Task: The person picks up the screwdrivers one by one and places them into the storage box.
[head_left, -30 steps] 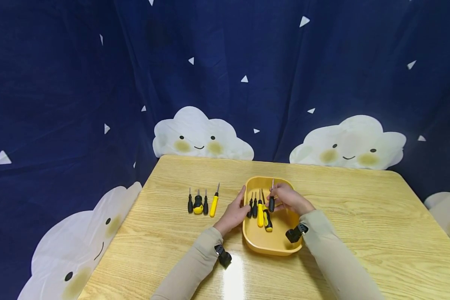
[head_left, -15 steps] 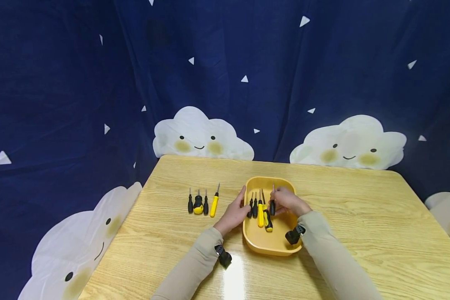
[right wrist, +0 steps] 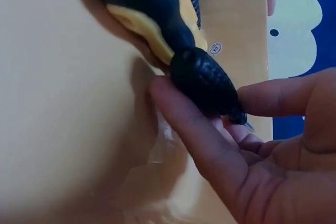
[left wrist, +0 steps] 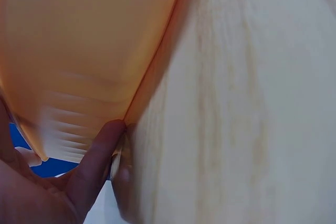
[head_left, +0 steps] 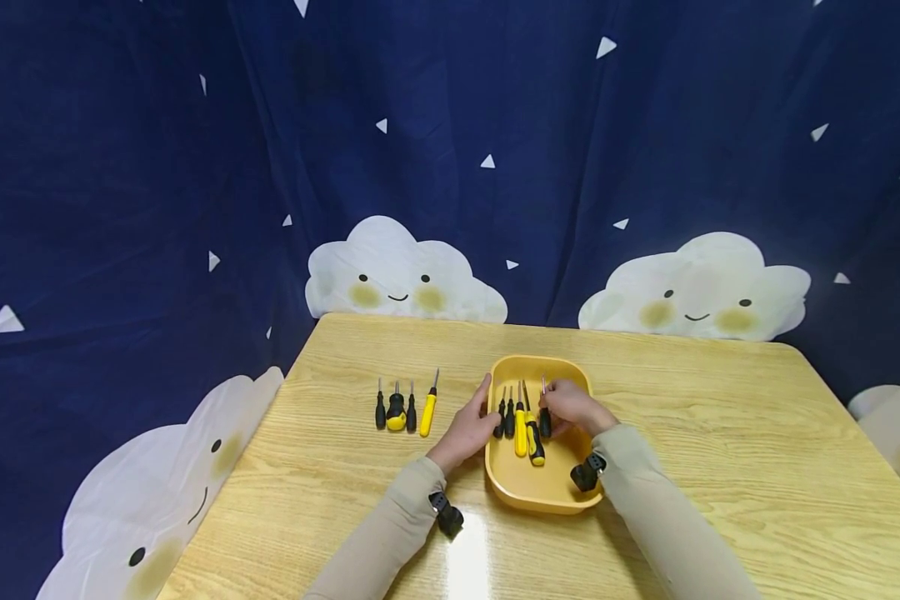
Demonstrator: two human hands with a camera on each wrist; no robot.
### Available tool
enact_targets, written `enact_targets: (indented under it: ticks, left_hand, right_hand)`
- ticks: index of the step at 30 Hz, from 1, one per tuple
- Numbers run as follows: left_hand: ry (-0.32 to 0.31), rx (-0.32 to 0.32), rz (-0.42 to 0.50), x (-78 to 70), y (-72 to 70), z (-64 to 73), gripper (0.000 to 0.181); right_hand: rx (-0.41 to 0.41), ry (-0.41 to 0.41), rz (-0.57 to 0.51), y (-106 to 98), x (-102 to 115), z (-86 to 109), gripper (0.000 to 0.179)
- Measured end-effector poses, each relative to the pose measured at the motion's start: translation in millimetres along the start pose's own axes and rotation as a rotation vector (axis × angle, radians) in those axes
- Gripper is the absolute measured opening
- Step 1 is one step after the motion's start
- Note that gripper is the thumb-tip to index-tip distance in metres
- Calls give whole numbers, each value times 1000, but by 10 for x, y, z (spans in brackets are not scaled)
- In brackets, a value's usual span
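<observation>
An orange-yellow plastic tray [head_left: 512, 497] stands on the table, and my left hand [head_left: 467, 429] grips its left wall, thumb over the rim. In the left wrist view, a finger [left wrist: 101, 153] lies along the outside near the base. My right hand [head_left: 576, 406] is inside the tray, pinching a small screwdriver [right wrist: 205, 81] by its black handle, shaft pointing away. Left of it lie a black-and-yellow screwdriver [head_left: 536, 440], a yellow-handled screwdriver [head_left: 521, 439] and two small black screwdrivers, one [head_left: 510, 422] beside the other [head_left: 499, 427], partly behind my left thumb.
On the wooden table [head_left: 307, 475], left of the tray, a row holds a black screwdriver [head_left: 380, 415], a stubby black-and-yellow screwdriver [head_left: 396, 414], another black screwdriver [head_left: 411, 413] and a yellow-handled one [head_left: 427, 414]. A dark blue curtain [head_left: 435, 100] hangs behind.
My right hand has lowered the black screwdriver in the tray and drawn slightly nearer, beside the black-and-yellow one. My left hand stays on the tray wall.
</observation>
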State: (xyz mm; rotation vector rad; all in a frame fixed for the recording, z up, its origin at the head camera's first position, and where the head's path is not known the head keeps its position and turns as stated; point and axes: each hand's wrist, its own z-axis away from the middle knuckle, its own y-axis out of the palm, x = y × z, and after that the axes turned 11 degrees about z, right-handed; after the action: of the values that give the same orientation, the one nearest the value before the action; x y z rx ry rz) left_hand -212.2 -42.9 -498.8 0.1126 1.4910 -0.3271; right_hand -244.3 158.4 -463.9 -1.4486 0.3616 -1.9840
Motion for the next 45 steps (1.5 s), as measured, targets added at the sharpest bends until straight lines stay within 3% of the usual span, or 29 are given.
enact_targets:
  ticks: [13, 26, 31, 37, 45]
  left_hand:
    - [-3, -13, -1, 18, 15, 14, 73]
    - [-1, -9, 14, 4, 15, 16, 74]
    - [-4, -11, 14, 1, 21, 7, 74]
    - [-1, -4, 8, 4, 18, 6, 72]
    - [2, -8, 12, -2, 14, 5, 72]
  right_hand:
    - [-28, 20, 74, 39, 0, 21, 5]
    - [-65, 26, 89, 42, 15, 18, 16]
    - [-62, 32, 152, 38, 32, 38, 19]
    - [-56, 6, 240, -13, 95, 90, 25]
    - [-55, -30, 215, -107, 207, 138, 23]
